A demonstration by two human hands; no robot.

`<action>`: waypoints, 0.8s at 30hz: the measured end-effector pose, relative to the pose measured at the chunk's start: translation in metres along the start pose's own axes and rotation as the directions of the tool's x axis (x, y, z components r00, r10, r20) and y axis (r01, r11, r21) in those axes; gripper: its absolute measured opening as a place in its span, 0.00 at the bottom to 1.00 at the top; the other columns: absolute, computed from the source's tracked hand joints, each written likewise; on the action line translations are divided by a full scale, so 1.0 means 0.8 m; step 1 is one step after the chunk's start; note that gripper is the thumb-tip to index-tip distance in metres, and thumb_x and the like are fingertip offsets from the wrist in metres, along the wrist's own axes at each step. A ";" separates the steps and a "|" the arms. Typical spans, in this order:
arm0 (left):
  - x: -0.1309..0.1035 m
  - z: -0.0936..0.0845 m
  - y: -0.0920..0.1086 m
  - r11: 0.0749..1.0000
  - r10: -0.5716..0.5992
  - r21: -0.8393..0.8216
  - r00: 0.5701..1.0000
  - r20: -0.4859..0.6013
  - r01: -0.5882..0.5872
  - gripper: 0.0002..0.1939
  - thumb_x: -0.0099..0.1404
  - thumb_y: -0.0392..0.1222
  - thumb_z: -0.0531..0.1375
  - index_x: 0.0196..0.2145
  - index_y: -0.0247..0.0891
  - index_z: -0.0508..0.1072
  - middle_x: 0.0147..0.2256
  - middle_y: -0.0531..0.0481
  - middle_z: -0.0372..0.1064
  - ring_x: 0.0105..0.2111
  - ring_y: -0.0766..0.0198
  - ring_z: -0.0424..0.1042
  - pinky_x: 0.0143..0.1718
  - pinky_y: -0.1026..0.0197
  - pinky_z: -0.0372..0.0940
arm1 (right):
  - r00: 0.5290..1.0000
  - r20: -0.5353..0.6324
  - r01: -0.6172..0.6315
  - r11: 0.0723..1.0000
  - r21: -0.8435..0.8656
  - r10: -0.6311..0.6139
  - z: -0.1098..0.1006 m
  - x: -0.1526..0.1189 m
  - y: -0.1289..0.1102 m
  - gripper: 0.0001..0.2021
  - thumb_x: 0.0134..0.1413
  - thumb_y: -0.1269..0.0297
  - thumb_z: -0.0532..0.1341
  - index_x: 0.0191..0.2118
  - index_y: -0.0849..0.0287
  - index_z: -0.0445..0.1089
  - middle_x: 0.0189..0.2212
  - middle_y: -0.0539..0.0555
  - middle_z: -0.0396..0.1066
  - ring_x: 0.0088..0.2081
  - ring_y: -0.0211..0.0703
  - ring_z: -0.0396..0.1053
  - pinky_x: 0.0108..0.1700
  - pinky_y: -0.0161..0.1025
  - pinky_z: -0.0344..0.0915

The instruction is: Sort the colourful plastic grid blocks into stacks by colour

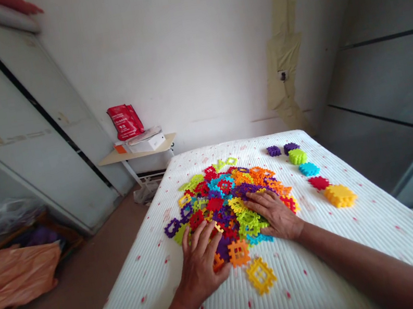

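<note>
A heap of flat interlocking plastic tiles (215, 204) in many colours lies on the bed. My left hand (201, 261) rests on the heap's near left edge, fingers spread over the pieces. On the right side of the heap, my right hand (275, 212) lies with its fingers stretched over purple and green tiles; what is under the palm is hidden. An orange window-shaped tile (239, 253) sits between the hands. Nearer to me, a yellow window-shaped tile (261, 275) lies apart from the heap.
Along the bed's right side stand small sorted stacks: purple (291, 147), green (297, 156), blue (309, 169), red (319, 182) and yellow (340, 196). Behind, a small table (138, 152) holds a red bag (125, 121) and a white box (147, 143). Cabinets flank both sides.
</note>
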State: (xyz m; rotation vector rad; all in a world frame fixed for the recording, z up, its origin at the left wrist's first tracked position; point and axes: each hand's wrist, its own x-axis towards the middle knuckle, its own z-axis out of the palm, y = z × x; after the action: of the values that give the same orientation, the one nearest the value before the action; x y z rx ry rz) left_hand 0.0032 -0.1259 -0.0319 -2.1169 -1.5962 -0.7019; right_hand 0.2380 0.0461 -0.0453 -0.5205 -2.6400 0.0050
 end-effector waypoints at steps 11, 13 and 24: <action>0.024 0.025 0.001 0.987 -0.159 -0.052 0.982 -0.102 0.154 0.25 0.55 0.45 0.60 0.50 0.36 0.65 0.48 0.39 0.66 0.50 0.50 0.64 0.52 0.46 0.58 | 0.997 0.054 0.043 0.991 0.123 -0.050 -0.030 -0.006 -0.018 0.38 0.45 0.39 0.57 0.59 0.57 0.58 0.62 0.62 0.50 0.59 0.58 0.50 0.58 0.57 0.45; 0.027 0.030 -0.001 0.976 -0.211 -0.083 0.971 -0.111 0.203 0.25 0.56 0.46 0.60 0.51 0.36 0.65 0.48 0.40 0.66 0.49 0.52 0.65 0.50 0.47 0.60 | 0.990 0.081 0.103 0.985 0.139 -0.115 -0.037 -0.010 -0.030 0.39 0.45 0.37 0.56 0.60 0.56 0.56 0.62 0.61 0.49 0.60 0.59 0.49 0.59 0.59 0.41; 0.057 0.030 -0.007 0.879 -0.445 -0.243 0.889 -0.111 0.410 0.25 0.55 0.49 0.61 0.50 0.39 0.68 0.44 0.42 0.70 0.46 0.52 0.68 0.49 0.50 0.62 | 0.973 0.098 0.199 0.975 0.102 -0.209 -0.028 -0.012 -0.060 0.33 0.55 0.41 0.50 0.59 0.58 0.57 0.61 0.61 0.53 0.58 0.55 0.53 0.60 0.58 0.37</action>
State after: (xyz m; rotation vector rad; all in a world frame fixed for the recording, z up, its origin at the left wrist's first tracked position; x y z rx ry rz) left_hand 0.0120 -0.0756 -0.0229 -1.7869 -1.9944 -1.2087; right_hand 0.2385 -0.0035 -0.0253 -0.2215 -2.7713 0.0931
